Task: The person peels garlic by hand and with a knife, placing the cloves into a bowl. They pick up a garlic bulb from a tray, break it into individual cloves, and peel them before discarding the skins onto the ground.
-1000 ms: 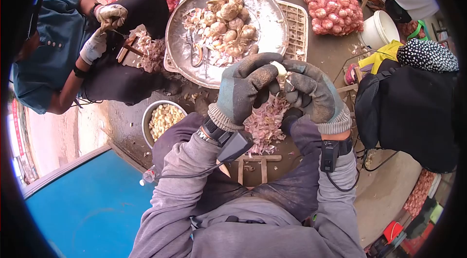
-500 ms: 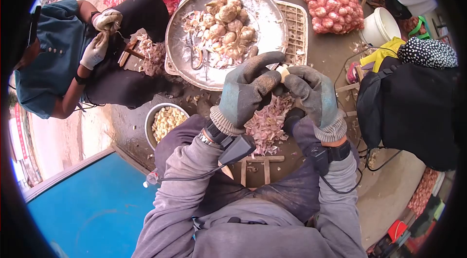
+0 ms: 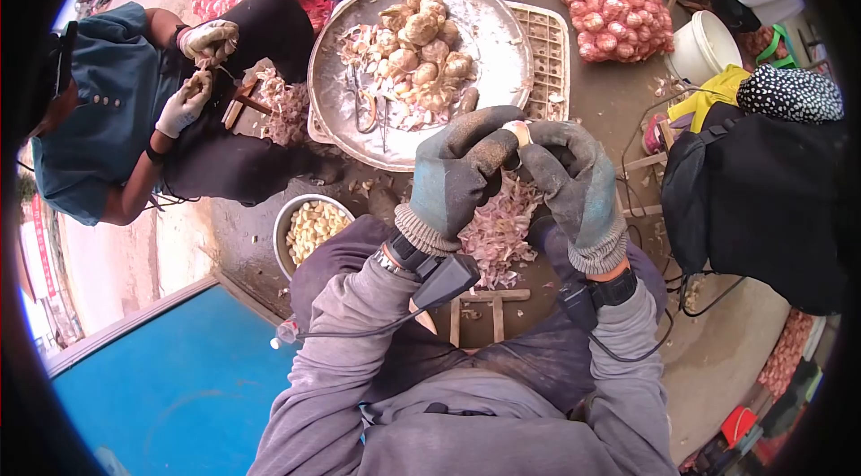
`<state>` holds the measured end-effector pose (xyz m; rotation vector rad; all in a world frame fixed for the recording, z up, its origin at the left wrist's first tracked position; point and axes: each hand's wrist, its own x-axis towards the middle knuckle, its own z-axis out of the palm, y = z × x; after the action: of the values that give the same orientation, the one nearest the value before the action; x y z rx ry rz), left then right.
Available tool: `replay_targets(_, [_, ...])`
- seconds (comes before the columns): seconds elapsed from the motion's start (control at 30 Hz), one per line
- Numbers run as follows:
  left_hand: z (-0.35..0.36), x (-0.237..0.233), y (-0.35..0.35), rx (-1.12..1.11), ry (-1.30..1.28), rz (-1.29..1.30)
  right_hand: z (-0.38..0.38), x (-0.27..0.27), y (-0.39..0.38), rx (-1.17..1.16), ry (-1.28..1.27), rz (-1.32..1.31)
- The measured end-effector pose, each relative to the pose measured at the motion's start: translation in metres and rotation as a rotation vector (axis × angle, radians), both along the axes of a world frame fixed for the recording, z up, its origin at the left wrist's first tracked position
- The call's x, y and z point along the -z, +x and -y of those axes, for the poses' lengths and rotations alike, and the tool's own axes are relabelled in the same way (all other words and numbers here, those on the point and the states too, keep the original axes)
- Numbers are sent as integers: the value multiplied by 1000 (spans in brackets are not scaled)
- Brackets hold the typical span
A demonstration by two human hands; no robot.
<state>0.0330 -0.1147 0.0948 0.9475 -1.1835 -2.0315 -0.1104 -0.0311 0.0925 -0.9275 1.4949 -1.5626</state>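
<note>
Both my hands wear grey and blue work gloves and meet in front of me. A pale garlic clove [image 3: 517, 131] is pinched between the fingertips of my left hand [image 3: 462, 173] and my right hand [image 3: 574, 184]. Just beyond them, a round metal tray [image 3: 498, 36] holds garlic bulbs [image 3: 421, 28], loose cloves, skins and a pair of scissors [image 3: 365, 110]. Below my hands lies a heap of pinkish garlic skins [image 3: 502, 238] on the ground. To the left of my knee stands a metal bowl [image 3: 277, 234] full of peeled cloves [image 3: 314, 227].
A co-worker [image 3: 108, 108] in white gloves sits at the left. Red net bags of garlic [image 3: 610, 9] lie beyond the tray. A white bucket [image 3: 704, 50] and a black garment [image 3: 762, 207] are at the right, a blue board [image 3: 179, 386] at lower left.
My hands have shifted slightly down and right, and my right-hand fingers have changed their bend around the clove. The co-worker's hands have moved slightly. The whole view has shifted a little.
</note>
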Motion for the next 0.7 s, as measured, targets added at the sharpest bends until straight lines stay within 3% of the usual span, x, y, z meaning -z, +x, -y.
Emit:
replay_targets(0.07, [3, -2, 2, 52, 0, 19, -2, -10, -7, -32, 180, 98])
replay_targets(0.17, [1, 0, 1, 86, -115, 69, -2, -8, -15, -33, 243, 259])
replay_targets(0.27, [1, 1, 1, 129, -238, 85, -4, -11, -16, -28, 278, 231])
replay_targets(0.47, [-2, -2, -1, 139, -154, 100, -4, -11, -19, -54, 312, 153])
replay_targets(0.57, [-5, 4, -1, 151, -226, 122, -7, 3, -34, -23, 108, 228])
replay_targets(0.7, [-5, 8, -1, 159, -339, 94, -7, -1, -51, 4, 97, 234])
